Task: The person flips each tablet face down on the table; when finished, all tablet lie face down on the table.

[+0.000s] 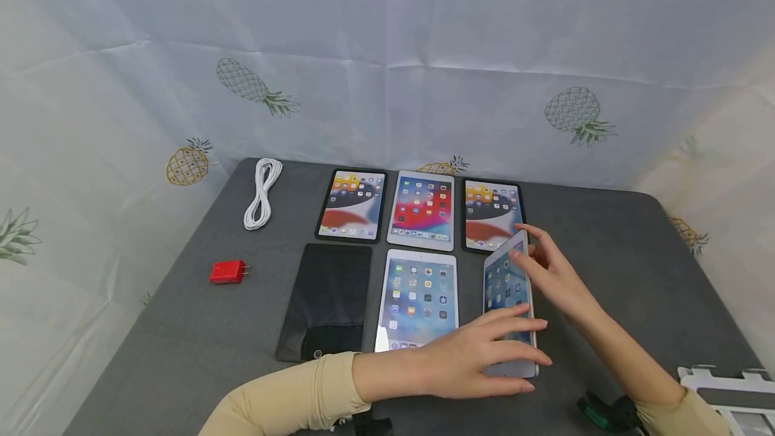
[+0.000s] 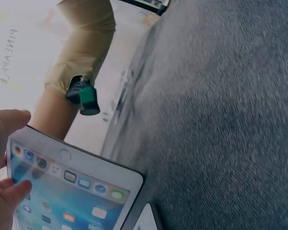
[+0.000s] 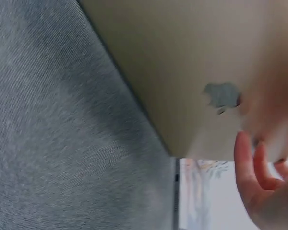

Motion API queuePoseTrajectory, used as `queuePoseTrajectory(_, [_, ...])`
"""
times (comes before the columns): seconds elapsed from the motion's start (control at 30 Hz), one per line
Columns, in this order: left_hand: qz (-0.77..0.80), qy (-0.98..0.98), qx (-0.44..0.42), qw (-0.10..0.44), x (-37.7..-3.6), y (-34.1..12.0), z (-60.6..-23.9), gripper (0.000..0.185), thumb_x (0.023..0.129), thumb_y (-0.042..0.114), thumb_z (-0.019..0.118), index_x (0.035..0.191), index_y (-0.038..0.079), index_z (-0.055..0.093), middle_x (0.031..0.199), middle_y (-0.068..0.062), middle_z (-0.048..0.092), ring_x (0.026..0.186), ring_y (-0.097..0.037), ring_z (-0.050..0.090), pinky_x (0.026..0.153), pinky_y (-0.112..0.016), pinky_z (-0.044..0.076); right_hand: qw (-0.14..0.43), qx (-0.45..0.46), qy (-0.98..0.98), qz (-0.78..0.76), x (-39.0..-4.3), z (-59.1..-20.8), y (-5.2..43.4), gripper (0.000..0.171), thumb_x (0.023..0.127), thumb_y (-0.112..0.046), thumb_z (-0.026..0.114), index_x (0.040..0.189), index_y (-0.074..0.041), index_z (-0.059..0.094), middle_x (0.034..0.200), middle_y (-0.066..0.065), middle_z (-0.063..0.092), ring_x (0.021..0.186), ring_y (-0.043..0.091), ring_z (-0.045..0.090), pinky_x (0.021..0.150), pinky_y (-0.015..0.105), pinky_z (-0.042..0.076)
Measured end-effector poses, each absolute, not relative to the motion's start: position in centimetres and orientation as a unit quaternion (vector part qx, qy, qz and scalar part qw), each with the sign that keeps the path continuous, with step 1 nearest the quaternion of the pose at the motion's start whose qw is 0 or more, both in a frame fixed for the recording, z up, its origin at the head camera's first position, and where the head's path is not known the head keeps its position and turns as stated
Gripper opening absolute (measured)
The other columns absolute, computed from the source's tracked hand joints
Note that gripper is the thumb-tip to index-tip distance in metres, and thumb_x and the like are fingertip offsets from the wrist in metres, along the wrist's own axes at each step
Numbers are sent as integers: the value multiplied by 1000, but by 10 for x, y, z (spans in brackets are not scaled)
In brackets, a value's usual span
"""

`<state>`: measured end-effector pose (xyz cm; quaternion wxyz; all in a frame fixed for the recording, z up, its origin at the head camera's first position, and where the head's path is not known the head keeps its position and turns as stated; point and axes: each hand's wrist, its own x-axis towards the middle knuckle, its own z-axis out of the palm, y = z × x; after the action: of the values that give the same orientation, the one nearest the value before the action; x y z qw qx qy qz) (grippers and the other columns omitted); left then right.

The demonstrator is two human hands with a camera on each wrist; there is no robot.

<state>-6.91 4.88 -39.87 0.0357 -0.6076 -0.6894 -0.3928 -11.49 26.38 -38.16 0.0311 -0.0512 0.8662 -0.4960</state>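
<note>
A white-framed tablet [image 1: 507,276] stands tilted at the right of the front row, its lit screen turned leftward. Across its lower screen lie the straight fingers of my left hand [image 1: 484,353], fingertips reaching past the right edge. At the upper corner my right hand [image 1: 557,279] pinches the tablet, thumb on the screen side and fingers about the edge. The left wrist view shows its home-button end [image 2: 86,163]. From the right wrist, the pale gold back [image 3: 173,72] bears an apple logo; a blurred hand part hides some of it.
Beside it lie a lit white tablet [image 1: 419,295] and a dark-screened one [image 1: 329,298]. Behind are two black-framed tablets [image 1: 352,204] and a white one [image 1: 422,210]. A white cable [image 1: 262,197] and red charger [image 1: 228,272] are left; a white frame [image 1: 735,385] is right.
</note>
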Motion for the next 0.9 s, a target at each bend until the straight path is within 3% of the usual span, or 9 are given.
queuePoseTrajectory(0.13, [-400,-686,-606,46,-70,47,-402,39,85,18,77,122,8,66,147,-9,43,147,-18,19,115,-28,22,-25,-78,868,-490,-125,-394,261,41,104,-22,45,142,-8,39,120,15,51,97,14,49,75,25,46])
queuePoseTrajectory(0.23, [-415,-679,-604,53,-70,44,-404,40,84,15,78,121,6,67,147,-11,43,146,-19,20,115,-28,23,-23,-99,844,-526,-134,-403,260,36,106,-24,38,134,-1,46,124,12,51,102,13,49,80,22,45])
queuePoseTrajectory(0.4, [-435,-667,-601,72,-70,42,-408,40,81,13,80,118,5,68,147,-12,44,146,-22,23,113,-28,27,19,-120,767,-631,-149,-418,257,44,107,-34,29,113,6,48,110,6,55,101,22,53,83,25,48])
queuePoseTrajectory(0.5, [-440,-661,-601,85,-71,41,-409,39,81,13,80,117,6,68,145,-13,46,145,-22,24,113,-29,29,19,-130,713,-688,-154,-425,253,44,106,-36,31,98,5,43,95,6,51,94,25,52,82,27,46])
queuePoseTrajectory(0.63, [-447,-659,-599,85,-70,39,-410,39,80,12,81,116,5,69,143,-13,47,145,-21,25,111,-28,31,-1,-128,679,-723,-157,-427,246,46,106,-39,33,88,3,38,82,5,44,82,24,46,74,29,40])
queuePoseTrajectory(0.8, [-461,-663,-584,82,-68,36,-412,41,76,11,84,113,4,70,143,-14,48,144,-21,28,109,-27,33,-45,-91,694,-713,-160,-422,239,47,107,-29,37,80,10,35,71,3,39,68,17,38,62,30,29])
queuePoseTrajectory(0.9, [-470,-668,-571,86,-67,35,-415,40,75,10,85,111,4,70,142,-14,49,142,-21,31,109,-27,34,-61,-49,739,-669,-162,-417,241,43,105,-22,43,77,10,42,67,-1,41,65,13,39,60,25,33])
